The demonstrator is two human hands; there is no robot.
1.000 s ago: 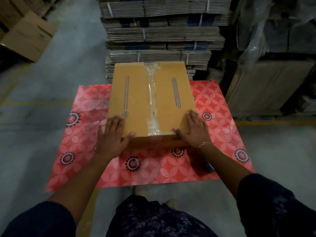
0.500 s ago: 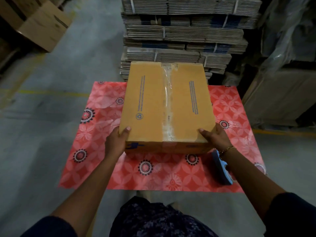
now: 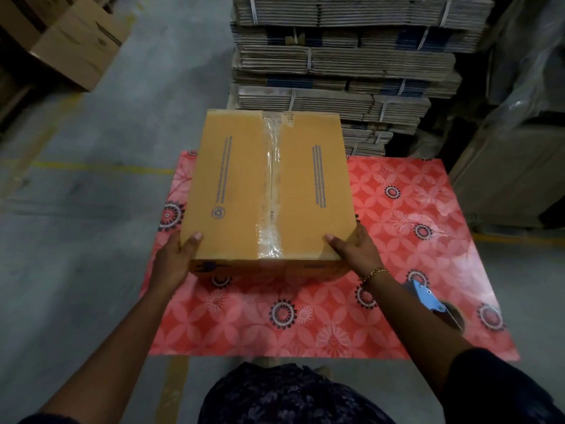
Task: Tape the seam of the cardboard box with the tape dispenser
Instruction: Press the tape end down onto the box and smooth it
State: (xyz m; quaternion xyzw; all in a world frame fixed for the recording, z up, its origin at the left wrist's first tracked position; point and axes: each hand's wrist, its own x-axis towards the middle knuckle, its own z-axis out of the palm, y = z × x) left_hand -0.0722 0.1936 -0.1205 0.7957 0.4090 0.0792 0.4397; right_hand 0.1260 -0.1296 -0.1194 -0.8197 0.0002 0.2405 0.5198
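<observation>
Cardboard box (image 3: 269, 191) sits closed above a red flowered tabletop (image 3: 397, 240), its long axis running straight away from the person toward the bundled stacks of flattened cartons (image 3: 342, 65) behind it. Clear tape (image 3: 270, 185) lies along the centre seam from the far edge to the near edge and folds down over the near face; the strip is wrinkled and whitish close to the near end. Two printed blue lines on the flaps run parallel to the seam, one on each side. The left hand (image 3: 174, 258) grips the near left corner, thumb on the top face and fingers wrapped around the side and underneath. The right hand (image 3: 354, 249) grips the near right corner in the same way, thumb lying on top and the rest of the hand against the side; a gold bracelet (image 3: 375, 273) circles that wrist. Whether the box rests on the tabletop or is lifted slightly off it cannot be told. A blue tape dispenser (image 3: 431, 299) lies on the tabletop to the right of the right forearm, well apart from the box, partly hidden by the arm, and neither hand touches it.
</observation>
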